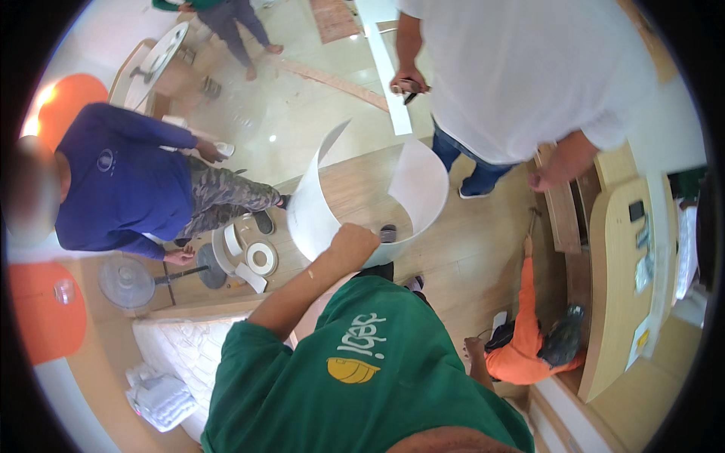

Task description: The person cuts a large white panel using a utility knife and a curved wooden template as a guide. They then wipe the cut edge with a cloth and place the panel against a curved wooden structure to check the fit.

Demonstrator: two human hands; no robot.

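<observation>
A wide, thin white sheet (pixel 308 215) stands curled into a loose, open ring in front of me. My left hand (pixel 355 245) is closed in a fist at its near edge and appears to grip it; the fingertips are hidden. Low on my right side, my right hand (pixel 474 348) shows small beside my body with its fingers partly curled. Whether it holds anything is unclear; a thin dark cord and a small white object (pixel 499 320) lie just beyond it. Inside the ring, a slippered foot (pixel 388 233) shows on the wood floor.
One person in a white shirt (pixel 529 68) holds a dark tool ahead. Another in blue (pixel 128 174) stands left, near white rolls (pixel 261 258) and a fan (pixel 127 282). A crouching person in orange (pixel 521 362) holds a hammer (pixel 534 216). A mattress (pixel 185 351) lies left.
</observation>
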